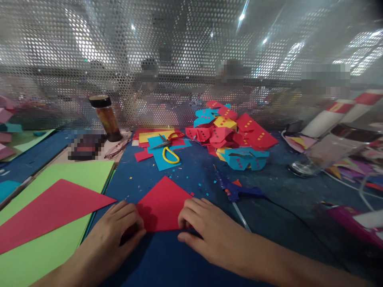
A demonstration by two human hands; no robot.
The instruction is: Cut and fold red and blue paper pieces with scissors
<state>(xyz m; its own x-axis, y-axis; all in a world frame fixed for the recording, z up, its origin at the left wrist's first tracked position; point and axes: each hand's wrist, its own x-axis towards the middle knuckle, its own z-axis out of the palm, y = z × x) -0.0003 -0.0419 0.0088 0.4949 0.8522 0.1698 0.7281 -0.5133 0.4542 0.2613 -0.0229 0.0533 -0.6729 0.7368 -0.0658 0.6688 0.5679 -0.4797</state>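
Note:
A red sheet of paper [166, 203], with a pointed top and a straight lower edge, lies flat on the blue tabletop between my hands. My left hand [119, 227] is curled on its left corner, thumb at the lower edge. On the right side, my right hand [203, 225] grips the paper with bent fingers, its thumb near the bottom edge. My palms hide both side corners. Left of my left hand, a larger red paper triangle [60, 211] rests on a stack of light green sheets [98, 171].
Yellow-and-red-handled scissors [171, 155] lie on coloured paper pieces behind the sheet. A pile of folded paper shapes [227, 123] stands further back. To the right are a blue glue gun [239, 189] with a cord and a clear jar [332, 149]. A black-lidded bottle [107, 119] stands back left.

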